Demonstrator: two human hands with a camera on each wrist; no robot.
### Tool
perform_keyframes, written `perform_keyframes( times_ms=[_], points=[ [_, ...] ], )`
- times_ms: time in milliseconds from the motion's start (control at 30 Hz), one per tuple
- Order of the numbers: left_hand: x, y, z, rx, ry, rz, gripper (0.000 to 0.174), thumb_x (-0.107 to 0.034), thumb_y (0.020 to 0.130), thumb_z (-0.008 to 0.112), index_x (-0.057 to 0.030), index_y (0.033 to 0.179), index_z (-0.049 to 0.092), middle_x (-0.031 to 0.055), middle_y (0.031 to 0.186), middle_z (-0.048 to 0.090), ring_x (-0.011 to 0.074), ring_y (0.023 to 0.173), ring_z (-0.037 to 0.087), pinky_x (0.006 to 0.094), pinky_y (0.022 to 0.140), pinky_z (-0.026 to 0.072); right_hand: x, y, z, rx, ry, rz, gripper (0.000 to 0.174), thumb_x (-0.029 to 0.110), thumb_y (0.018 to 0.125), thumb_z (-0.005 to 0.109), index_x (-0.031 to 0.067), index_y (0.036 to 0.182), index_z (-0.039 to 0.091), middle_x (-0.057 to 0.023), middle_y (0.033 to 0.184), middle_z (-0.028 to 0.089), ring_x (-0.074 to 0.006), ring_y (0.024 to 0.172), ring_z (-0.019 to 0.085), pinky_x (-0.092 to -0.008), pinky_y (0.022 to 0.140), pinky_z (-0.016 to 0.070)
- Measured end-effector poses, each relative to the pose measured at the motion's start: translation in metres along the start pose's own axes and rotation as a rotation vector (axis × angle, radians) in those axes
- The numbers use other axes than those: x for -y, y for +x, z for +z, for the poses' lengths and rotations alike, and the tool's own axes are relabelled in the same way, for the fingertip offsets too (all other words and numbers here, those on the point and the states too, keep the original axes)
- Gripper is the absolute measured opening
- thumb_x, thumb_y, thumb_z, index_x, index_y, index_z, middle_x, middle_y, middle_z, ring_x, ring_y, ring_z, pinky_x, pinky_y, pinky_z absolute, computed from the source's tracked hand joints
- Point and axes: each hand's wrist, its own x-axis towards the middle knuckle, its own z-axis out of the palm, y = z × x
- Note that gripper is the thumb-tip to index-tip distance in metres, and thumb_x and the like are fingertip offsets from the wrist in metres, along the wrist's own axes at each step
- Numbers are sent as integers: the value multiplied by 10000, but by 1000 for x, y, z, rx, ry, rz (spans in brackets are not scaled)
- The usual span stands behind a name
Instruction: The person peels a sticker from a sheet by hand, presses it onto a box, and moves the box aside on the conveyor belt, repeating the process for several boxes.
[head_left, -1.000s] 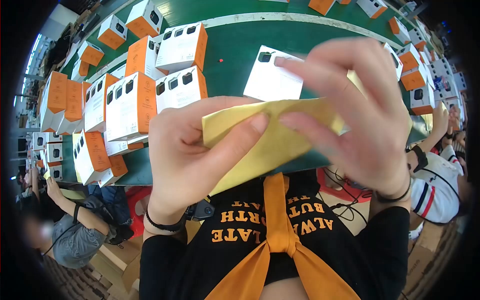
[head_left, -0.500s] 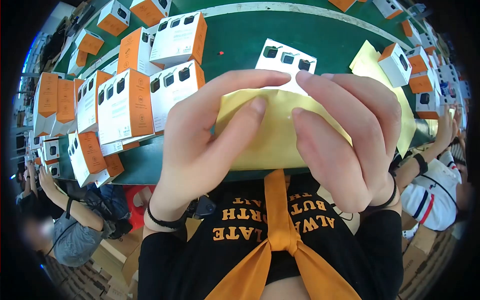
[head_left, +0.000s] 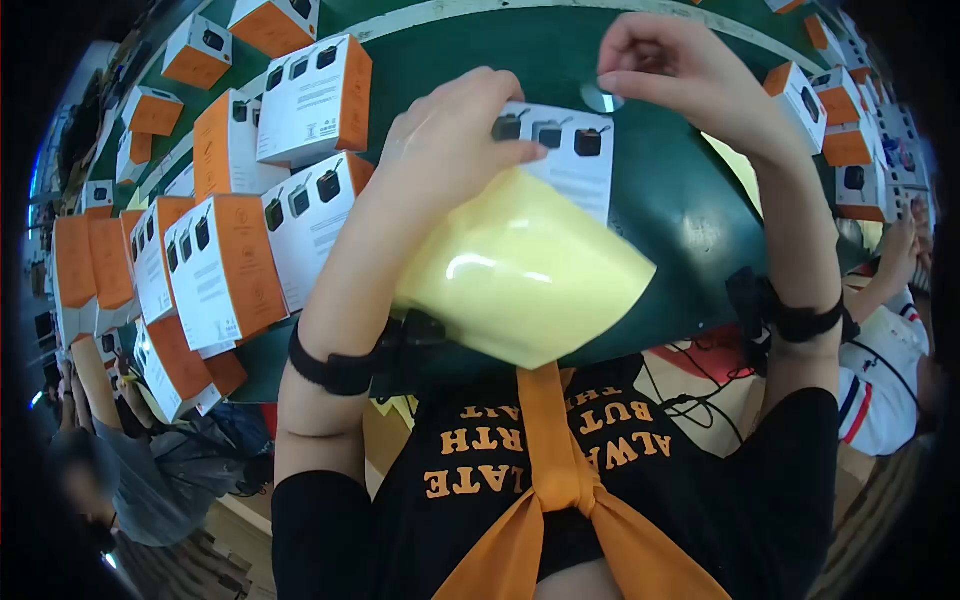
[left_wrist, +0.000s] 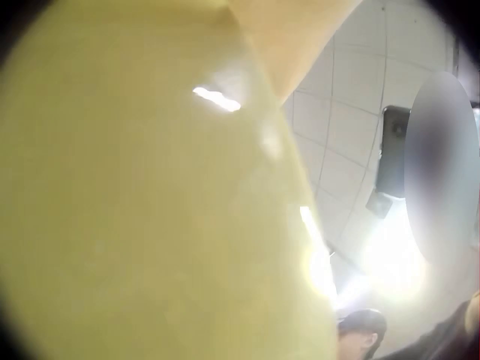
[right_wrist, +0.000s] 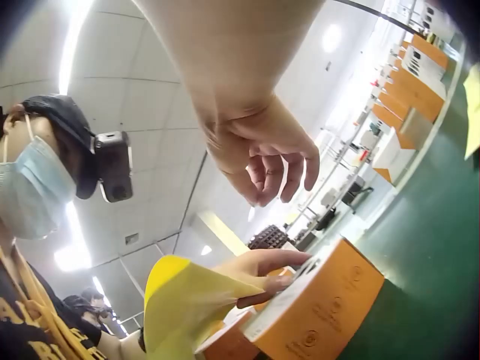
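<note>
A white and orange box point(head_left: 575, 165) stands in front of the person, its printed white face showing. The left hand point(head_left: 450, 135) grips its left upper part, thumb on the white face. From under that hand a glossy yellow sheet point(head_left: 520, 275) hangs toward the body, covering the box's lower part; it fills much of the left wrist view. Beyond the box's upper right corner, the right hand point(head_left: 675, 75) pinches a small clear round sticker point(head_left: 601, 98) between thumb and finger. In the right wrist view the right hand point(right_wrist: 270, 157) is above the box point(right_wrist: 322, 307), apart from it.
Several white and orange boxes point(head_left: 225, 270) stand stacked at the left, others point(head_left: 850, 140) at the right. More yellow sheet point(head_left: 735, 170) lies beside the right forearm on the green table point(head_left: 680, 230). Other people point(head_left: 880, 370) sit at both sides.
The left hand has moved from the sheet's upper edge onto the box, with the sheet hanging beneath. The right hand has moved up and right, and a round sticker now shows in its fingers.
</note>
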Motion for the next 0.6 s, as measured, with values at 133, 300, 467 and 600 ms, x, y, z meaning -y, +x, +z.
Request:
perform_keyframes(
  times_ms=[133, 300, 467, 600],
  points=[
    [-1, -8, 5, 44, -120, -65, 416, -299, 706, 762, -75, 959, 519, 64, 949, 577, 275, 948, 588, 391, 778, 443, -28, 22, 9, 226, 50, 112, 87, 72, 849, 650, -6, 871, 618, -3, 769, 623, -40, 718, 534, -193, 629, 427],
    [4, -7, 8, -2, -167, 27, 365, -184, 721, 759, -48, 938, 499, 79, 851, 551, 202, 739, 551, 307, 659, 444, -37, 34, 18, 347, 127, 101, 91, 67, 847, 634, -14, 884, 615, -14, 779, 634, -53, 714, 547, -200, 634, 440],
    [2, -8, 7, 9, -169, 22, 360, -172, 725, 756, -47, 946, 500, 77, 851, 549, 191, 734, 552, 301, 655, 450, -39, 37, 20, 384, 82, 135, 107, 83, 843, 631, -13, 887, 612, -18, 776, 635, -61, 712, 552, -205, 637, 445],
    [1, -8, 6, 25, -203, -13, 359, -169, 728, 755, -45, 953, 504, 77, 852, 550, 186, 724, 556, 297, 648, 452, -43, 38, 22, 386, 51, 139, 115, 92, 839, 637, -10, 885, 611, -15, 758, 629, -63, 694, 548, -212, 622, 445]
  ],
)
